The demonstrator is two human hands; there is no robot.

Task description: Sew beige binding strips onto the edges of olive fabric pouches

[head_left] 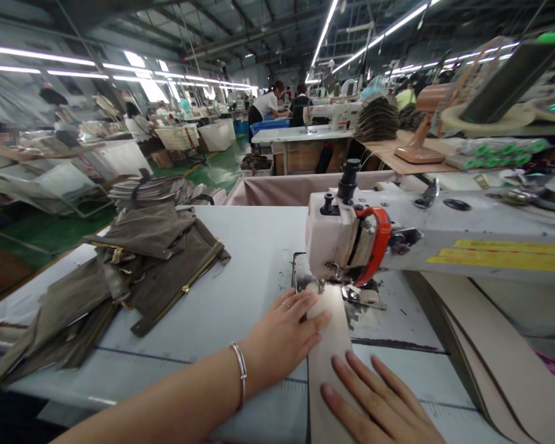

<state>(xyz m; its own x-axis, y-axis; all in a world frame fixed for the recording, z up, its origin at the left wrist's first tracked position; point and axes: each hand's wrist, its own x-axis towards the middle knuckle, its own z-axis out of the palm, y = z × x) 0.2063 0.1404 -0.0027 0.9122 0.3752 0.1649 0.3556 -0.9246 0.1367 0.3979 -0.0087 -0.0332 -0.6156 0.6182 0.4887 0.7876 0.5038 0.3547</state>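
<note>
A long light beige strip of material (328, 345) runs from the near table edge up to the needle area of a white sewing machine (326, 237). My left hand (289, 330), with a ring and a bracelet, lies on the strip's left side near the presser foot, fingers stretched out. Lower down, my right hand (379, 398) rests with spread fingers on the strip's right edge. Neither hand is closed around anything. The strip's far end under the needle is partly hidden by the machine head and my left fingers. An orange-red guard (377, 240) sits on the machine head.
Dark olive fabric pieces with zippers (166, 259) are heaped on the left of the table (245, 240). More beige strips (494, 345) lie under the machine arm at right. A thread cone (509, 80) stands behind it. People work at other tables farther back.
</note>
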